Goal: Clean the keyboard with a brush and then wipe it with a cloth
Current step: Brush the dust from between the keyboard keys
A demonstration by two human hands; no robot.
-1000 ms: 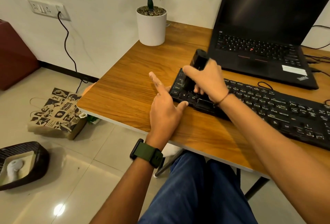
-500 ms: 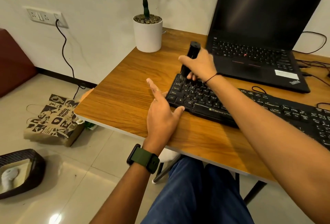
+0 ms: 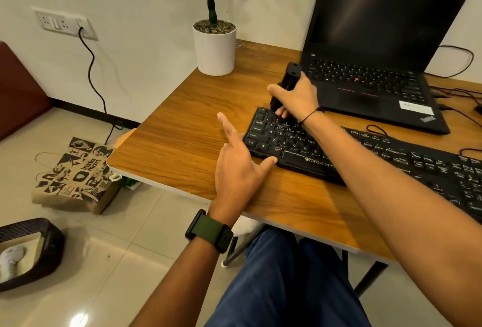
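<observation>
At the far left a dark woven basket (image 3: 31,251) sits on the tiled floor, with a printed brown paper bag (image 3: 75,175) lying further back beside the tabletop's corner. On the wall above, a white socket panel (image 3: 65,23) has a black cable (image 3: 96,79) hanging from it down to the floor. The wooden tabletop (image 3: 182,139) carries a white plant pot (image 3: 215,47) near its back edge. The left hand (image 3: 238,167), with a green-strapped watch (image 3: 208,231) on its wrist, rests on the tabletop at the left end of the black keyboard (image 3: 365,154): its grip is released, forefinger stretched out along the wood and thumb touching the keyboard's front edge. The right hand (image 3: 294,98) reaches across over the keyboard's back left corner, its grip clenched round a black brush (image 3: 288,80), which stands tilted with its upper end toward the laptop and its lower end down at the top row of keys; the bristles are hidden by the fingers. An open black laptop (image 3: 378,66) with a dark screen stands just behind the keyboard, and thin cables (image 3: 459,92) trail off to its right.
</observation>
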